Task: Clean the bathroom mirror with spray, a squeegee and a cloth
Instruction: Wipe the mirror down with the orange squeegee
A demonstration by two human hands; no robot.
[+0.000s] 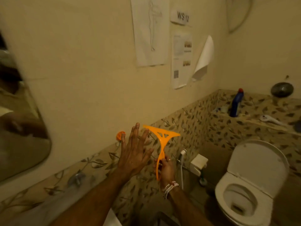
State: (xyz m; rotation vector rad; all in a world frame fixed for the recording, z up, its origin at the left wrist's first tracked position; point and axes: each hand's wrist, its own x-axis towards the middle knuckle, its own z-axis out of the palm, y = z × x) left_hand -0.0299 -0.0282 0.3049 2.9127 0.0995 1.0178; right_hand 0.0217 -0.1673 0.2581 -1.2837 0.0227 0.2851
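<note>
Orange squeegee, blade uppermost, gripped by its handle in the right hand, well apart from the mirror; left hand spread flat, holding nothing; mirror blurred, its cleanliness indeterminable; squeegee pass and cloth wipe probably remain.

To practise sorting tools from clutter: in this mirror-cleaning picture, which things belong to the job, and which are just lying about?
Job: mirror; orange squeegee, held in the right hand.
Lying about: blue bottle on the ledge; toilet; papers on the wall; bidet sprayer beside the toilet.
</note>
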